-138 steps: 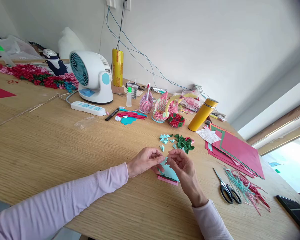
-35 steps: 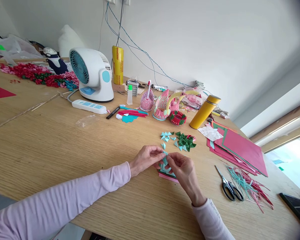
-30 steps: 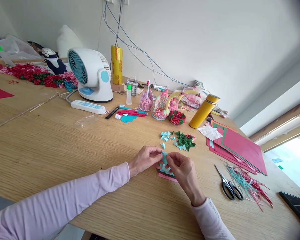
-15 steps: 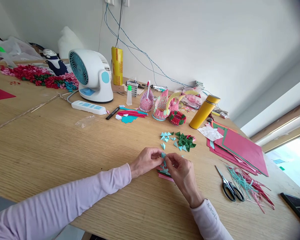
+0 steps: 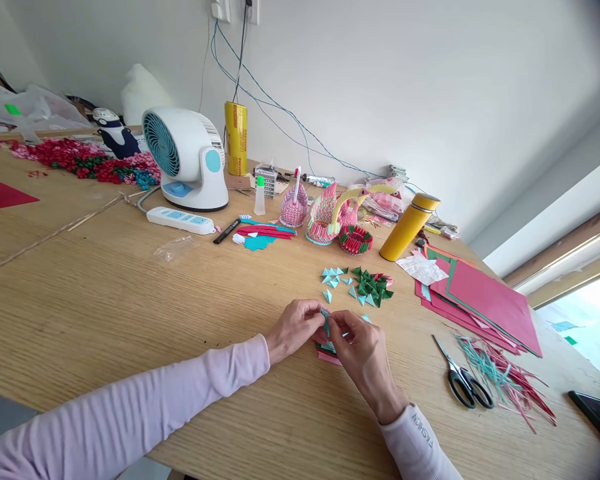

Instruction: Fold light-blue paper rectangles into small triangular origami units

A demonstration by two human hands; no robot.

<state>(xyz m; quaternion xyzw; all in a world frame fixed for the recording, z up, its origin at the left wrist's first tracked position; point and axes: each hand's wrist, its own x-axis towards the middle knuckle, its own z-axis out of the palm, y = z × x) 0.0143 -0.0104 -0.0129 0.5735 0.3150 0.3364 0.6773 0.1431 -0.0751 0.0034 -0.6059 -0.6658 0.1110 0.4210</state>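
Between the fingertips of both hands is a small light-blue piece of paper [image 5: 325, 323], partly folded. My left hand [image 5: 295, 327] pinches it from the left, and my right hand [image 5: 363, 353] pinches it from the right. Under the hands lie more paper pieces, with a pink strip [image 5: 330, 359] showing at their edge; my right hand hides most of them. Just beyond, folded light-blue paper triangles [image 5: 333, 275] lie beside a heap of dark green paper triangles [image 5: 374, 287].
Scissors [image 5: 464, 380], thin paper strips [image 5: 510, 380] and coloured sheets [image 5: 490, 300] lie to the right. Farther back stand a yellow bottle [image 5: 409, 228], folded-paper swans [image 5: 325, 217], a red-green paper ring [image 5: 356, 240] and a white fan [image 5: 185, 157]. A phone [image 5: 597, 413] lies far right.
The view has tilted up slightly, so everything sits a little lower. Both hands stay together on the light-blue paper, with only small finger movement.
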